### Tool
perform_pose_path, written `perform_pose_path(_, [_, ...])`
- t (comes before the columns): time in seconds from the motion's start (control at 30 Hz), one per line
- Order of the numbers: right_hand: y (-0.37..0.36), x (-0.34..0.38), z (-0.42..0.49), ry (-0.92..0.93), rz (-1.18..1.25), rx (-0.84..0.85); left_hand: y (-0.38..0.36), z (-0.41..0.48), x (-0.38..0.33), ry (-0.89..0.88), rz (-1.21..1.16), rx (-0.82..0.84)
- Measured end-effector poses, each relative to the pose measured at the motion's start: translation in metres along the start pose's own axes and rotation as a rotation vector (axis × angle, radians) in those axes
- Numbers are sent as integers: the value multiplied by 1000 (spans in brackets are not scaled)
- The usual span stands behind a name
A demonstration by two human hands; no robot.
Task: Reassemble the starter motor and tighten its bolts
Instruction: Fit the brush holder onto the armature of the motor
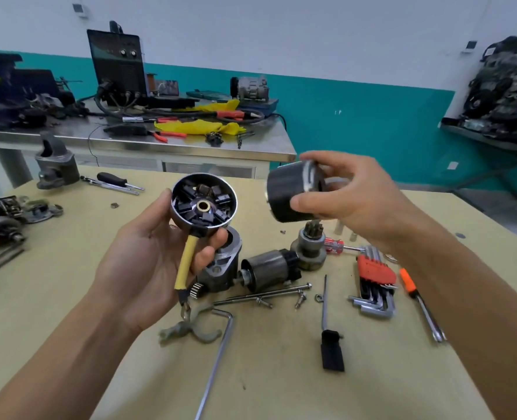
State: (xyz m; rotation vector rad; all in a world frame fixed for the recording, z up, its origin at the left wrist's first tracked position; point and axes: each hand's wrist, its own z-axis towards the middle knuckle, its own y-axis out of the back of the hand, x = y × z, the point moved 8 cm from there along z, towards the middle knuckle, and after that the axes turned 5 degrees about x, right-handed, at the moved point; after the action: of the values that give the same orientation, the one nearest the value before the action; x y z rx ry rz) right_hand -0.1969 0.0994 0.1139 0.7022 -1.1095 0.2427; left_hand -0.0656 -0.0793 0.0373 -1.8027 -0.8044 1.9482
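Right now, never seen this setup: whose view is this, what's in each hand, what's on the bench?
No machine: one camera worn on a person's head looks down at their bare hands. The left hand grips a shiny end cap, open side up, dark brush parts round a brass bush, a yellow-sleeved lead hanging below. The right hand holds a dark cylindrical housing above the table. On the table lie more starter parts, a solenoid, a pinion gear, long bolts, plus a red hex key set, an orange-handled screwdriver and a long L-shaped key.
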Motion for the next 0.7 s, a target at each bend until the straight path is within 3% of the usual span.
perform_pose_path(0.1, [10, -31, -36, -95, 464, 96, -6, -1, 12, 58, 169, 14])
perform_pose_path(0.27, [0, -96, -78, -345, 1059, -53, -12, -4, 60, 182, 650, -7])
perform_pose_path(0.4, [-9, -109, -87, -393, 1124, -118, -16, -5, 89, 209, 997, 115])
perform_pose_path(0.7, [-34, -100, -93, -388, 1212, 47, -19, 1, 83, 16, 1358, 76])
